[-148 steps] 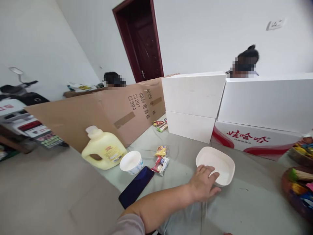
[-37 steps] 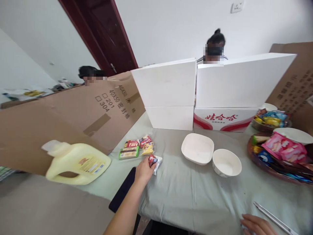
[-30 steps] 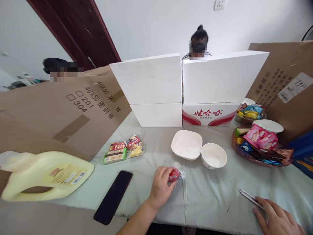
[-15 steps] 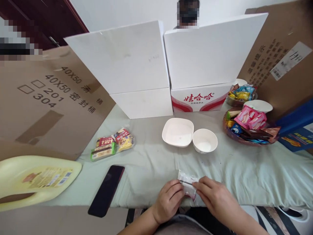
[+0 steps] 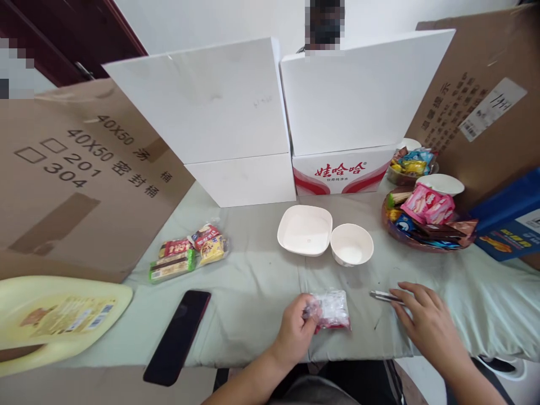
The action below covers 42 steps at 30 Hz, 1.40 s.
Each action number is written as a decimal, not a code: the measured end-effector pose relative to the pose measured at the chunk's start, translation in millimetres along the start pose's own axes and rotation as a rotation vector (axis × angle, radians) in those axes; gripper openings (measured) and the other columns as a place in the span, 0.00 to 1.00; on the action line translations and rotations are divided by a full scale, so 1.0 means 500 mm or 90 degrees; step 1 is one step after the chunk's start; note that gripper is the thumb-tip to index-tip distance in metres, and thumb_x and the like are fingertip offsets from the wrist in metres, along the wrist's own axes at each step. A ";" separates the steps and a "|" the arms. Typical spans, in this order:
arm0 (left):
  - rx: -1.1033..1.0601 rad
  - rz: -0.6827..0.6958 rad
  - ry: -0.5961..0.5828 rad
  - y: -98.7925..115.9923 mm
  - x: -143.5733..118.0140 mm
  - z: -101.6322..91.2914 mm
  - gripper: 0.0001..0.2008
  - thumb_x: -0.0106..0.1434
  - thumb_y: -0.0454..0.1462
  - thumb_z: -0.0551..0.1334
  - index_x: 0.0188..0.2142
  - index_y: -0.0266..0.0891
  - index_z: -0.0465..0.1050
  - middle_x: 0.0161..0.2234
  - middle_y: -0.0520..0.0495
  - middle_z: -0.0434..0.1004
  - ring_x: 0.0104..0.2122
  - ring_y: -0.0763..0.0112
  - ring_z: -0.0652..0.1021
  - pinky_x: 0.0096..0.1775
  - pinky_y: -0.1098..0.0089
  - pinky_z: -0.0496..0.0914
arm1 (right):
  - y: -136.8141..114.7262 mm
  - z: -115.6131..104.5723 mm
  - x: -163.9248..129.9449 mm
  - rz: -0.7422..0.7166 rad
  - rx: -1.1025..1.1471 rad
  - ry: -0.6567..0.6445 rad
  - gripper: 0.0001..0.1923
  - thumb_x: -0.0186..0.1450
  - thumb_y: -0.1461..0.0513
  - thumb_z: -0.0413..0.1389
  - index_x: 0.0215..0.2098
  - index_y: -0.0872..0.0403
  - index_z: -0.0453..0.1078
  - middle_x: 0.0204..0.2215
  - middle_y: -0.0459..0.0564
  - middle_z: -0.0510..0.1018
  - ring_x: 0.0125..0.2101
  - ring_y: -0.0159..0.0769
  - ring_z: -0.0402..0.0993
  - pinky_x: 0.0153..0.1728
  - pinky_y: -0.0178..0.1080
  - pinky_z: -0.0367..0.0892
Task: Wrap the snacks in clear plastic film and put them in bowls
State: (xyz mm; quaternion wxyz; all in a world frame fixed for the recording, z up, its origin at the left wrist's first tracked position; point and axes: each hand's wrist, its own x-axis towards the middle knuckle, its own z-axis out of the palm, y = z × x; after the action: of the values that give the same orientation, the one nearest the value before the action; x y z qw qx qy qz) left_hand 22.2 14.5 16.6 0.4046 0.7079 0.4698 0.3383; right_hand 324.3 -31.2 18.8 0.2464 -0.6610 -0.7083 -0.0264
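On the desk, covered by a pale green cloth, the largest things were the cardboard sheet leaning along the left and the two white boxes standing at the back, one of them over a red-printed carton. A yellow jug lay on its side at the near left edge. At the right stood a tray of wrapped sweets. Near the middle sat a square white dish touching a round white bowl. A dark phone lay at the near edge, and a few snack packets lay together beyond it.

The left hand was pinched shut on the left end of a small clear snack packet with red print, which rested on the cloth at the near edge, in front of the dish. The right hand lay well apart from the left one, its fingers spread and loose, the fingertips touching the metal tweezers that lay flat on the cloth just right of the packet.
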 end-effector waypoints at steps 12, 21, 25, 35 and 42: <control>0.039 -0.080 0.049 -0.052 -0.045 -0.090 0.12 0.68 0.44 0.55 0.38 0.39 0.71 0.30 0.50 0.74 0.29 0.70 0.74 0.34 0.71 0.69 | -0.215 0.085 0.042 -0.160 0.280 -0.113 0.11 0.67 0.65 0.50 0.47 0.50 0.69 0.41 0.53 0.74 0.41 0.39 0.73 0.40 0.43 0.73; 0.375 0.103 0.304 -0.071 -0.029 -0.179 0.11 0.65 0.35 0.54 0.46 0.39 0.68 0.44 0.41 0.72 0.46 0.58 0.73 0.47 0.57 0.69 | -0.118 0.066 -0.002 -0.012 0.242 0.048 0.08 0.67 0.64 0.49 0.43 0.50 0.68 0.41 0.52 0.73 0.43 0.41 0.72 0.43 0.45 0.70; 0.421 0.206 0.072 -0.012 0.007 -0.135 0.15 0.66 0.38 0.57 0.52 0.39 0.66 0.46 0.41 0.73 0.48 0.56 0.70 0.50 0.54 0.66 | -0.148 0.057 -0.003 -0.026 0.241 0.107 0.12 0.66 0.66 0.49 0.46 0.51 0.67 0.43 0.53 0.73 0.46 0.42 0.70 0.46 0.48 0.69; 0.427 0.250 -0.264 0.067 -0.042 -0.070 0.06 0.66 0.35 0.58 0.34 0.40 0.73 0.31 0.48 0.73 0.33 0.65 0.73 0.36 0.67 0.69 | -0.215 0.021 0.048 -0.221 0.285 -0.050 0.17 0.68 0.67 0.48 0.55 0.53 0.64 0.50 0.54 0.73 0.54 0.40 0.66 0.52 0.44 0.66; 0.418 0.141 -0.265 0.056 -0.049 -0.078 0.06 0.65 0.33 0.57 0.33 0.39 0.72 0.33 0.48 0.74 0.34 0.66 0.76 0.36 0.67 0.72 | -0.237 0.038 0.016 -0.211 0.184 -0.267 0.11 0.69 0.63 0.48 0.30 0.51 0.67 0.25 0.45 0.73 0.25 0.34 0.72 0.26 0.36 0.65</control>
State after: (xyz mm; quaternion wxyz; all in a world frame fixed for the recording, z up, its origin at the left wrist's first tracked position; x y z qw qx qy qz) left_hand -8.6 -5.1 56.3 0.2046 0.8992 0.3818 0.0613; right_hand 205.6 -31.8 39.3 0.1785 -0.4856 -0.8383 0.1719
